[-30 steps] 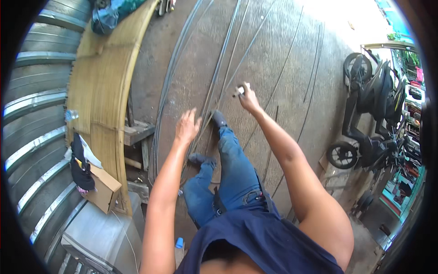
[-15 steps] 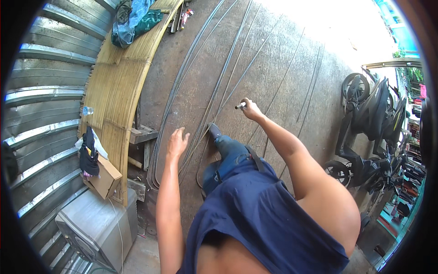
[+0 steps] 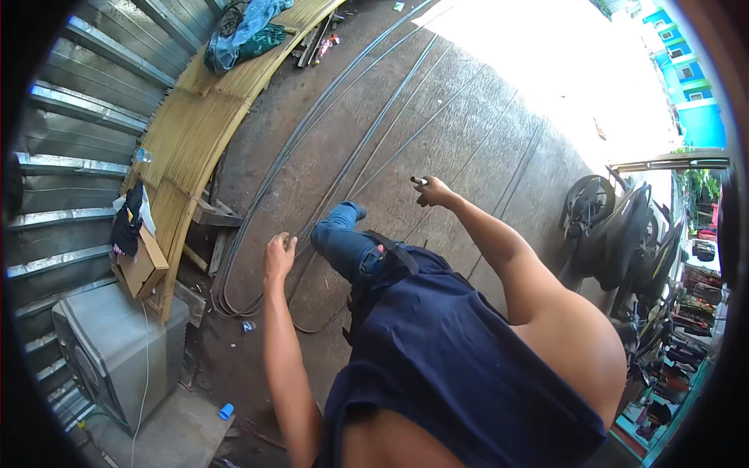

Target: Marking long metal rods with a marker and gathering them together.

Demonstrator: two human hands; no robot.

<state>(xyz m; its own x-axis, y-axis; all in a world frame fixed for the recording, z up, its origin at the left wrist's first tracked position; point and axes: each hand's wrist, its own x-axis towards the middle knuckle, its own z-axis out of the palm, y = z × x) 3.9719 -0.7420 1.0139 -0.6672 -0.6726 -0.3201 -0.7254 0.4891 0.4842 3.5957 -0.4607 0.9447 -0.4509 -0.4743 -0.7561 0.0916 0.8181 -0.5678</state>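
Note:
My right hand (image 3: 438, 193) is closed around a short, slim stick-like tool (image 3: 420, 181). Only its pale end sticks out past my fingers, so I cannot tell its exact kind. My left hand (image 3: 279, 256) hangs in the air with loosely bent fingers apart and nothing in it. Below and between my hands, long thin metal rods (image 3: 380, 105) lie along the ground, some of them bent into loops near my left hand. My leg in blue jeans (image 3: 343, 238) reaches forward over the rods.
A bamboo bench (image 3: 183, 132) runs along the corrugated metal wall (image 3: 58, 164) at left, with cloths (image 3: 248, 35) and a cardboard box (image 3: 143, 267) on it. A grey boxy machine (image 3: 129, 343) stands lower left; a blue cup (image 3: 226, 411) lies nearby. Motorcycles (image 3: 624, 234) are parked at right.
My leg has swung in a step, and the view has turned and shifted, bringing the blue cup into sight. Both arms keep much the same pose; the right hand still grips the stick-like tool.

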